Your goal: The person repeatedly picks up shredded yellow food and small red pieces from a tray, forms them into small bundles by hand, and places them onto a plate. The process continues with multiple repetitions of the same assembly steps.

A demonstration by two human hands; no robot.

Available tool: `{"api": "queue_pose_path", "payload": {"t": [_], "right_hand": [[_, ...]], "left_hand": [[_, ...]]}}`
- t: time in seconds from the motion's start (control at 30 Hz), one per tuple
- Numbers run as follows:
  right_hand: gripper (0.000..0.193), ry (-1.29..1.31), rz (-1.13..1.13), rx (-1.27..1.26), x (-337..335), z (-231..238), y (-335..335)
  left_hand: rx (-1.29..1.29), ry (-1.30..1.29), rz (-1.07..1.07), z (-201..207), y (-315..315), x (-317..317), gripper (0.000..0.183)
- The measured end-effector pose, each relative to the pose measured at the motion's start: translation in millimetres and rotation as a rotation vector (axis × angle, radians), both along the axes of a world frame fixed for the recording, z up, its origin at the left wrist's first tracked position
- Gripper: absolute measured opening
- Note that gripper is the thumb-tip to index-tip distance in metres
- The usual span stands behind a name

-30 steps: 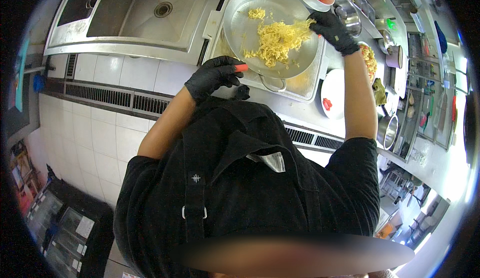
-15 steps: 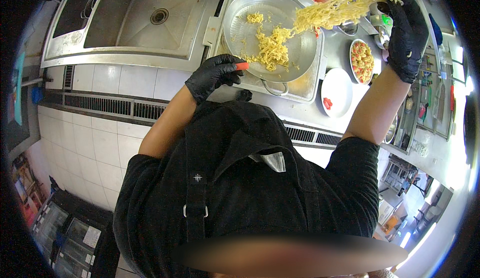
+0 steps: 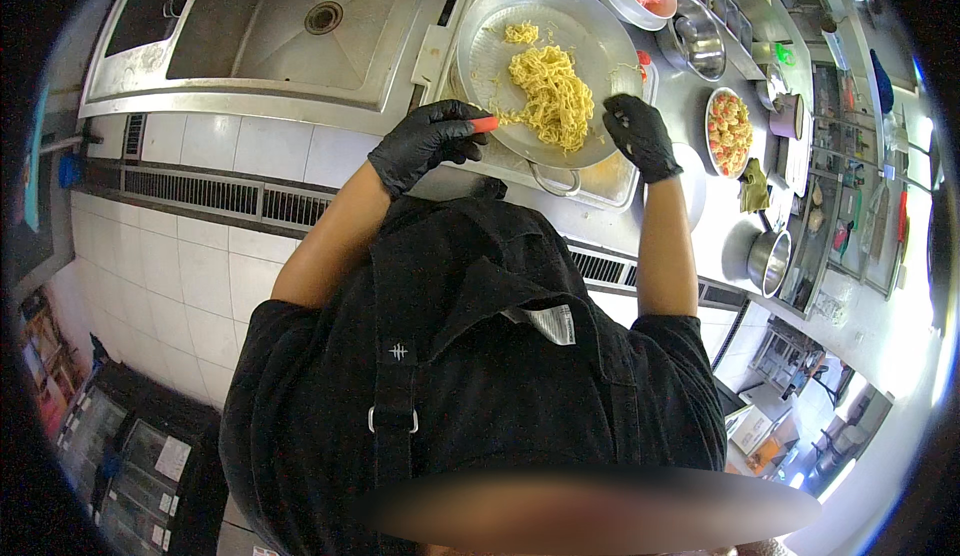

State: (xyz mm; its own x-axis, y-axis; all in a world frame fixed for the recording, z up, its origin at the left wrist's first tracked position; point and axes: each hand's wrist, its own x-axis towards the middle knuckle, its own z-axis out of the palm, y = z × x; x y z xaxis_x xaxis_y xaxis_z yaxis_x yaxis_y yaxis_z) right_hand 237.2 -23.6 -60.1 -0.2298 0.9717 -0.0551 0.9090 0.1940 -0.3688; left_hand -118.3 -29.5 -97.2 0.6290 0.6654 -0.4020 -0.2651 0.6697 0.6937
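My left hand [image 3: 432, 144], in a black glove, is closed around a short red piece [image 3: 484, 125] that pokes out toward the near left rim of a round metal pan [image 3: 490, 56]. A heap of yellow noodles [image 3: 552, 101] lies in the pan, with a small clump [image 3: 521, 33] apart from it toward the far side. A few strands trail to the rim beside the red piece. At the pan's right rim is my black-gloved right hand [image 3: 642, 138], its fingers curled inward; whether they hold anything is hidden. The pan rests on a shallow metal tray [image 3: 612, 188].
A steel sink [image 3: 300, 46] is on the left. Right of the pan stand a white plate [image 3: 688, 191], partly behind my right forearm, a bowl of red and yellow chunks [image 3: 728, 134], steel bowls [image 3: 698, 41] and a saucepan [image 3: 770, 261]. A white tub [image 3: 625, 1] holds a pink bag.
The noodles my right hand held up at the far right are now heaped in the pan. That hand has come left and nearer, down to the rim. My left hand stays almost still.
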Motion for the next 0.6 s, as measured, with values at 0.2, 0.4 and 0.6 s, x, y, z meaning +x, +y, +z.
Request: {"api": "queue_pose_path", "payload": {"t": [0.2,0.4,0.6], "right_hand": [[0.025,-0.126,-0.076,0.199,-72.9,-45.3,21.1],[0.024,-0.006,-0.08,0.171,-52.8,-60.8,29.9],[0.023,0.803,-0.077,-0.324,-24.4,-0.7,30.4]], "left_hand": [[0.031,-0.005,-0.043,0.4,0.6,6.2,0.034],[0.059,0.081,-0.012,9.0,-6.3,-3.3,0.033],[0.026,-0.006,0.023,3.5,-7.7,0.7,0.032]]}}
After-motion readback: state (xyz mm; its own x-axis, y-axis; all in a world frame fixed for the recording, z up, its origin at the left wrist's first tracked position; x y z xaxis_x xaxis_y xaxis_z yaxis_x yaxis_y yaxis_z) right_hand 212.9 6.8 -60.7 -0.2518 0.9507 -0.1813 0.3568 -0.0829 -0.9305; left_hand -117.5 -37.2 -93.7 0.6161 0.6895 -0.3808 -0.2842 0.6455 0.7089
